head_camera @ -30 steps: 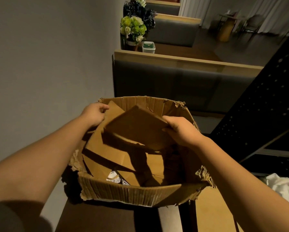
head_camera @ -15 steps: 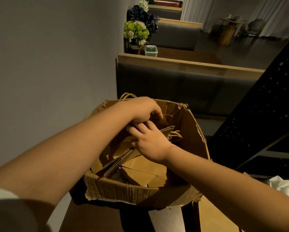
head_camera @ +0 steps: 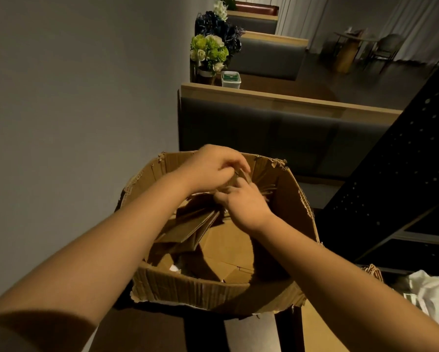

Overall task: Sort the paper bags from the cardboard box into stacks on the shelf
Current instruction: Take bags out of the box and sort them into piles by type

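Note:
A torn cardboard box (head_camera: 203,293) stands open in front of me. Inside it lie several flat brown paper bags (head_camera: 188,227), fanned out and leaning toward the far wall, their twisted paper handles (head_camera: 266,190) poking up at the back. My left hand (head_camera: 213,168) reaches over the far rim with curled fingers pinching the bags' top edges. My right hand (head_camera: 244,204) sits just below it and grips the same bunch of bags. The black perforated shelf (head_camera: 396,179) rises on the right.
A grey wall runs along the left. Behind the box is a padded booth bench (head_camera: 277,133) with flowers (head_camera: 209,53) and a white tub (head_camera: 230,80) on the ledge. White crumpled plastic (head_camera: 432,293) lies at the lower right. More loose bags lie on the box's floor (head_camera: 228,252).
A second ago my hands were apart, the right one lifting a bag. Both have since come together at the back of the box and gathered the bags into a bunch.

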`<state>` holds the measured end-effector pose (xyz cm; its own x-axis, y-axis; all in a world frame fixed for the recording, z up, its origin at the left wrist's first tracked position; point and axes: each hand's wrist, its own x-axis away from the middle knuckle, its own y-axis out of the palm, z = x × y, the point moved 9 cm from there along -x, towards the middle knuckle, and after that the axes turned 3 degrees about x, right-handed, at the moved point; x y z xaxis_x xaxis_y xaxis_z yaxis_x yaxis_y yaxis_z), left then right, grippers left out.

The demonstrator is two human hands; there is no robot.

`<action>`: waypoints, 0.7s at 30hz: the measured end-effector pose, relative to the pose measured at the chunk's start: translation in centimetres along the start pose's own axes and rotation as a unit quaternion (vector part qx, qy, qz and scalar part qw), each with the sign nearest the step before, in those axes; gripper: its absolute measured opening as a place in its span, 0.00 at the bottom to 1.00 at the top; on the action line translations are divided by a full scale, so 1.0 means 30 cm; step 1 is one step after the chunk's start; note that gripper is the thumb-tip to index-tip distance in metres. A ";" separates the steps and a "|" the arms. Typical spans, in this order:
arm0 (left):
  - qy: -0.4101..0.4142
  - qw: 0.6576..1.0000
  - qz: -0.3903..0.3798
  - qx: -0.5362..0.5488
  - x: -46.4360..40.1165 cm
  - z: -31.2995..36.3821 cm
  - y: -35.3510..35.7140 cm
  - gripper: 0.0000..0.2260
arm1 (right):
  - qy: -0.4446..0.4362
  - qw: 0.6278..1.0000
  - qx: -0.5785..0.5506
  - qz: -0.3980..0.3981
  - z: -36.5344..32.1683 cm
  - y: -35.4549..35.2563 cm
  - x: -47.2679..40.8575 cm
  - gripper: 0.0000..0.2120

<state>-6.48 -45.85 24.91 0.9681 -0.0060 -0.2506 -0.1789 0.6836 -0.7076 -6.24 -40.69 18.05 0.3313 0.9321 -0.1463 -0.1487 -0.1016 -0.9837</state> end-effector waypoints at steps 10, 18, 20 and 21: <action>-0.244 0.957 -0.152 -0.038 0.191 -0.423 0.170 0.13 | 0.018 1.000 -0.002 0.010 0.122 0.021 0.059 0.14; -0.225 0.963 0.138 -0.049 0.104 -0.394 -0.032 0.08 | 0.109 0.993 0.036 -0.019 0.196 -0.024 0.083 0.19; -0.180 0.959 0.163 -0.144 0.071 -0.328 -0.111 0.11 | 0.095 0.994 0.055 0.001 0.193 -0.070 0.070 0.18; -0.155 0.959 0.161 -0.177 0.051 -0.297 -0.134 0.12 | 0.072 0.996 0.061 0.003 0.175 -0.089 0.056 0.17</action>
<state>-5.84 -55.12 21.49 0.8490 0.4172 -0.3243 -0.4720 0.3228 -0.8204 -10.19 -37.03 20.98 0.4585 0.8716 -0.1738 -0.2606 -0.0551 -0.9639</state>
